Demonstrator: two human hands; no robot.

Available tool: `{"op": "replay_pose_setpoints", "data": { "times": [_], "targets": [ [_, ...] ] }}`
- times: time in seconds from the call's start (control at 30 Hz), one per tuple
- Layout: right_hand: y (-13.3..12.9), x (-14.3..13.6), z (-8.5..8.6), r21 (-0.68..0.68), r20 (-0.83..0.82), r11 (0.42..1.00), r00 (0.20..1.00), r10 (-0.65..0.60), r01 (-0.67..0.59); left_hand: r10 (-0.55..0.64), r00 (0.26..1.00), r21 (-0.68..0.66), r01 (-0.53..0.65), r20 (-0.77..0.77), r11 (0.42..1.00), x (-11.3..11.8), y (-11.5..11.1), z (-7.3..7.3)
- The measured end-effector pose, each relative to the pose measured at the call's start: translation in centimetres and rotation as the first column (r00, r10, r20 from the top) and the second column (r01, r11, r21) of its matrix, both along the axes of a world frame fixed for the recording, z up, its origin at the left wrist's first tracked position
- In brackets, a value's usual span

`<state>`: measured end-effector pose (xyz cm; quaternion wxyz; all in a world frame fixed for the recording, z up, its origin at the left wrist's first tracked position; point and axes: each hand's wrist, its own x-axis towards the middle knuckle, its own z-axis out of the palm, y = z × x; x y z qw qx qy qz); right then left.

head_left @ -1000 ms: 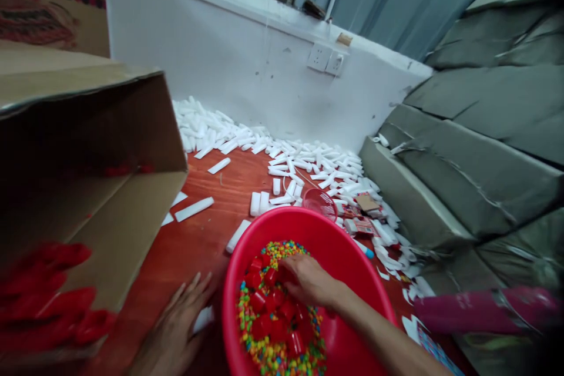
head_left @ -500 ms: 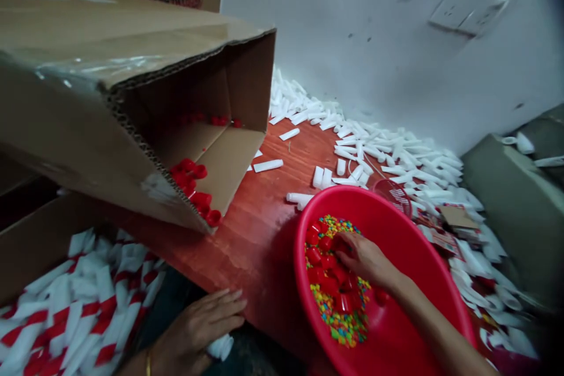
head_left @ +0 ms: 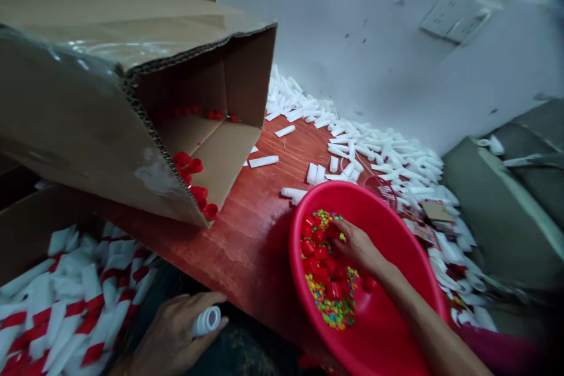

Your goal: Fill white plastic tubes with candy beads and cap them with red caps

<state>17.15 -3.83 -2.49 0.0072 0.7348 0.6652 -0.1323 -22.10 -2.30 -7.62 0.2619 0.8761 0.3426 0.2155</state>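
My left hand is closed around a white plastic tube, its open threaded neck turned up toward me. It is below the table's front edge, beside a box of white tubes with red caps. My right hand reaches into a red basin, fingers curled over a small red cap, with a few candies showing at the fingertips. Loose red caps lie around it on small multicoloured candies. The fingers partly hide what they grip.
A cardboard box lies on its side on the red-brown table, with red caps inside. Many white tubes are heaped along the wall. A red mesh basket sits behind the basin.
My left hand has turned and drawn back from the table edge, bringing the tube's open neck into view. My right hand stays in the basin, its fingers shifted slightly. The view has moved a little.
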Motion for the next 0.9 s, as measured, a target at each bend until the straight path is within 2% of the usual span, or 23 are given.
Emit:
{"op": "replay_pose_setpoints", "data": {
  "times": [0.07,0.2,0.27,0.37,0.43,0.5,0.57,0.63,0.7,0.77,0.83,0.9],
  "targets": [
    [0.1,-0.2,0.3,0.036,-0.017,0.999,1.000,-0.012,0.013,0.046,0.999,-0.107,-0.043,0.029,0.993,1.5,0.4,0.8],
    [0.2,-0.2,0.9,0.038,0.032,0.994,0.995,-0.099,0.098,-0.025,0.994,-0.296,0.055,0.103,0.954,3.9,1.6,2.4],
    [0.1,0.1,1.2,0.013,0.069,0.991,0.988,-0.137,0.137,-0.033,0.993,-0.319,0.067,0.113,0.945,4.9,2.1,2.9],
    [-0.2,-0.2,2.2,0.011,0.064,0.988,0.986,-0.151,0.151,0.041,0.995,-0.275,-0.016,0.088,0.961,5.9,2.5,3.1],
    [-0.7,-1.4,3.2,0.055,-0.039,0.993,0.994,-0.101,0.103,0.076,0.994,-0.236,-0.055,0.083,0.970,6.2,2.5,2.8],
    [-1.4,-3.2,4.2,0.092,-0.200,0.996,0.980,0.016,0.002,0.087,0.992,-0.226,-0.064,0.093,0.972,6.1,2.3,2.2],
    [-2.1,-5.1,4.7,0.046,-0.331,0.989,0.932,0.150,-0.143,0.089,0.991,-0.253,-0.061,0.099,0.965,5.8,2.0,1.6],
    [-2.6,-6.3,4.5,-0.046,-0.373,0.954,0.891,0.258,-0.296,0.084,0.993,-0.283,-0.057,0.082,0.957,5.4,1.8,1.2],
    [-2.7,-6.5,3.9,-0.108,-0.257,0.939,0.922,0.291,-0.327,0.070,0.996,-0.282,-0.053,0.050,0.958,5.2,1.8,1.3],
    [-2.5,-5.7,3.5,-0.107,-0.019,0.968,0.974,0.227,-0.228,0.047,0.998,-0.240,-0.038,0.032,0.970,5.2,1.9,1.8],
    [-2.3,-4.6,3.5,-0.068,0.159,0.988,0.976,0.148,-0.139,0.018,0.999,-0.153,-0.013,0.027,0.988,5.3,2.2,2.7],
    [-2.4,-4.0,3.7,-0.050,0.205,0.985,0.963,0.173,-0.166,-0.023,1.000,-0.014,0.024,0.013,1.000,5.6,2.6,3.8]
  ]
}}
